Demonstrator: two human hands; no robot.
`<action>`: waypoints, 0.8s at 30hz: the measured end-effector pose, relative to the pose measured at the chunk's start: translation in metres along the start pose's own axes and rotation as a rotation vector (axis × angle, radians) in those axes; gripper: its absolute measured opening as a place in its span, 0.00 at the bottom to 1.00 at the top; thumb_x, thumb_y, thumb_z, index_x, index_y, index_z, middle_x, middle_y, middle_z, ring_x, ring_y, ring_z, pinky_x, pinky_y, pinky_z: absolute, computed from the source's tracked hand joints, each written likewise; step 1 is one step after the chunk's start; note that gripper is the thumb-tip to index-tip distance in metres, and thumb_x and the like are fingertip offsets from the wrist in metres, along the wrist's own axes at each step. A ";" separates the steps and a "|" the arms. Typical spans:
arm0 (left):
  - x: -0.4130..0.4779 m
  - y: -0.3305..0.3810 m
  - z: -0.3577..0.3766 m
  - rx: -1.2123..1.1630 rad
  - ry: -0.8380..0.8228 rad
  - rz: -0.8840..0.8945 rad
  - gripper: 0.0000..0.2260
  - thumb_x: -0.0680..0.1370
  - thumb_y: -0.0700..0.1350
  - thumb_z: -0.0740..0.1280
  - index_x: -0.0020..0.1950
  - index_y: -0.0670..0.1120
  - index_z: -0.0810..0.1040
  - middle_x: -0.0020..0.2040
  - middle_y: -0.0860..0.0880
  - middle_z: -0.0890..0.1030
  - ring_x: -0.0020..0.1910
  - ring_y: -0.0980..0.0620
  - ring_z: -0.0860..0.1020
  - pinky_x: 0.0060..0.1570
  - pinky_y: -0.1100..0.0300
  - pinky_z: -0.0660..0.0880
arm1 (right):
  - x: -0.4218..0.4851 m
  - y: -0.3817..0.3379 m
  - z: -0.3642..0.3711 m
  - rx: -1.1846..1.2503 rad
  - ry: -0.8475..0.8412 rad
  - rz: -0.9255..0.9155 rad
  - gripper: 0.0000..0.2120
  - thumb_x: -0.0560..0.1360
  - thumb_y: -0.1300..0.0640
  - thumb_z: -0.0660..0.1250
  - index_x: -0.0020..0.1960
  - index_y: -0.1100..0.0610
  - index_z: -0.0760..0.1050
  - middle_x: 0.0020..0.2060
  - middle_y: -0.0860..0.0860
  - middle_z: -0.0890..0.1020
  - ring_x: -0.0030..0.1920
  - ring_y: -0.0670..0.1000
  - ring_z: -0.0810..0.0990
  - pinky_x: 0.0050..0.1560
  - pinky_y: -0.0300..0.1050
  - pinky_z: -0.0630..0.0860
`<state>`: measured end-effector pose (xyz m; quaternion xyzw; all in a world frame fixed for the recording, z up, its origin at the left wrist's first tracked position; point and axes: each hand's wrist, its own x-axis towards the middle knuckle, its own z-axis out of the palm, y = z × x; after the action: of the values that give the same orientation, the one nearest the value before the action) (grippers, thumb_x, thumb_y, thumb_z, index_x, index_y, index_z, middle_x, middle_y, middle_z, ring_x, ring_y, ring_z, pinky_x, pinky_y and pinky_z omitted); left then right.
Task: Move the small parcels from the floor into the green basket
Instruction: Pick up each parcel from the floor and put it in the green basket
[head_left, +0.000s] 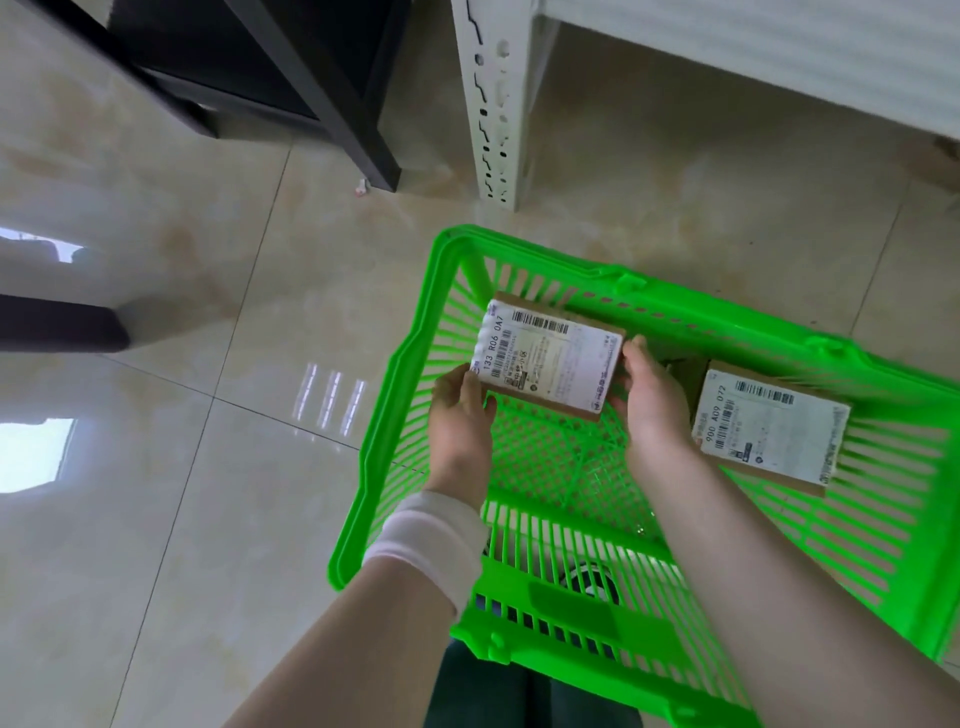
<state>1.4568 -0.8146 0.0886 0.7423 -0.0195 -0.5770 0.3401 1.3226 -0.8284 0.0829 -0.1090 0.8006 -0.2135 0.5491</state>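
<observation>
1. Step in hand, as I judge it: the placing. Both hands are carrying one small parcel (545, 358) over the far left part of the green basket (439, 291), label side up, tilted, and not resting on the basket floor as far as I can tell.
2. The left hand (460, 410) is gripping the parcel's near left corner, thumb on the label face and fingers tucked beneath, out of sight.
3. The right hand (649, 400) is clasping the right end, thumb against the edge and the remaining fingers curling behind. Each grip is narrow, closed on the cardboard with no gap showing.
4. A second parcel (769, 426) is lying inside the basket at the right, leaning on the wall and well apart from the held one.
5. The basket is standing on the tiled floor (208, 467), just in front of a white shelf upright (493, 104).
6. The next move is likely calling for lowering the parcel onto the open mesh bottom on the left, then loosening both grips and lifting the hands over the rim.
7. Whether more parcels are waiting on the floor cannot be told from this view.
</observation>
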 end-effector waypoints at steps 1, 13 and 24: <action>0.001 -0.001 -0.001 -0.017 -0.009 -0.003 0.11 0.81 0.38 0.55 0.62 0.38 0.69 0.62 0.37 0.74 0.66 0.43 0.72 0.63 0.56 0.69 | 0.000 0.003 0.001 0.011 -0.001 -0.008 0.20 0.78 0.41 0.54 0.54 0.51 0.79 0.59 0.51 0.81 0.61 0.54 0.77 0.67 0.55 0.68; -0.017 0.007 0.006 0.044 0.050 -0.078 0.24 0.81 0.47 0.56 0.74 0.42 0.57 0.73 0.43 0.65 0.67 0.43 0.70 0.67 0.51 0.69 | -0.023 -0.006 -0.011 0.074 -0.048 -0.010 0.25 0.78 0.44 0.56 0.73 0.49 0.62 0.73 0.49 0.66 0.72 0.52 0.66 0.72 0.54 0.61; -0.260 0.079 0.003 0.427 -0.076 0.045 0.21 0.81 0.48 0.54 0.72 0.42 0.63 0.72 0.43 0.68 0.71 0.45 0.67 0.72 0.51 0.62 | -0.249 -0.062 -0.117 0.307 -0.045 0.024 0.21 0.79 0.49 0.57 0.69 0.55 0.68 0.68 0.50 0.72 0.62 0.49 0.72 0.69 0.54 0.67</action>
<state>1.3959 -0.7674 0.3492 0.7746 -0.1709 -0.5795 0.1870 1.3039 -0.7552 0.3547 -0.0189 0.7474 -0.3241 0.5796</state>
